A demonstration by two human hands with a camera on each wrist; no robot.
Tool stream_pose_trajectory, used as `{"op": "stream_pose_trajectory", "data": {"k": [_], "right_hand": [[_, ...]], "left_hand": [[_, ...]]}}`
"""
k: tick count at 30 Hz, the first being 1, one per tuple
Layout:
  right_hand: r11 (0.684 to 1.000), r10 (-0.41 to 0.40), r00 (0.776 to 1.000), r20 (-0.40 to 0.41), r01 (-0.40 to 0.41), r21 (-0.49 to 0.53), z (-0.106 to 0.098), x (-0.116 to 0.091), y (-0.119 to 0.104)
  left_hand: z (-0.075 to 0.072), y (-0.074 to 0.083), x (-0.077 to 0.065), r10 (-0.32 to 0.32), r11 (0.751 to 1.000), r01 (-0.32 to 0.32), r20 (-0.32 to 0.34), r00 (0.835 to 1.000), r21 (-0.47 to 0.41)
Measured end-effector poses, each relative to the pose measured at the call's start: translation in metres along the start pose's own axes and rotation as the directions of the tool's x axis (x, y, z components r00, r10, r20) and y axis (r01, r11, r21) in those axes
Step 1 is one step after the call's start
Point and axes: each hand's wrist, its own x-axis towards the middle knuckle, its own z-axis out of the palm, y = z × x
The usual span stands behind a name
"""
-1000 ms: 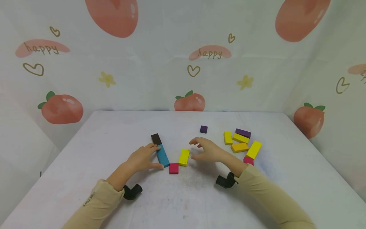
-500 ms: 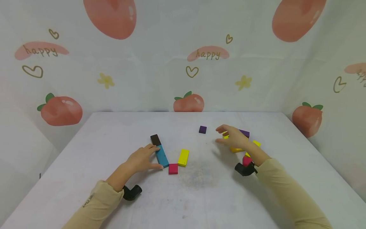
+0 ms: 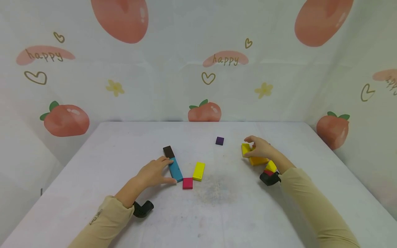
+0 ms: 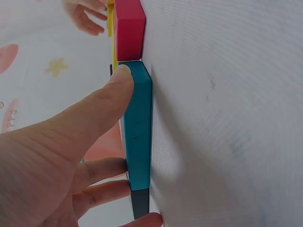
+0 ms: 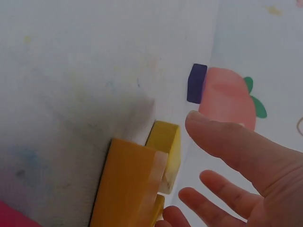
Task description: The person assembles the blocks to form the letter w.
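My left hand lies beside a long blue block, thumb near its front end and fingers near its back end. In the left wrist view the thumb touches the top edge of the blue block. A short black block continues the blue one at the back, and a red block meets its front corner. A yellow block stands off the red one's right corner. My right hand, fingers spread and holding nothing, hovers over another yellow block and an orange block.
A small purple block sits alone toward the back. Close to the right wrist are a yellow block and a red block, partly covered by the black wrist camera. A printed cloth hangs behind the white table.
My right hand has moved right and back, from beside the middle yellow block to the group of blocks at the right. The left hand stays at the blue block.
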Motion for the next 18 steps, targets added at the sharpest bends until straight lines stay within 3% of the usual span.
{"op": "stream_pose_trajectory", "data": {"k": [18], "right_hand": [[1.000,0.011,0.999,0.033,-0.010,-0.020,0.0021,0.0072,0.0066]], "left_hand": [[0.0000,0.0001,0.0004,0.013,1.000,-0.013,-0.008,1.000,0.001]]}}
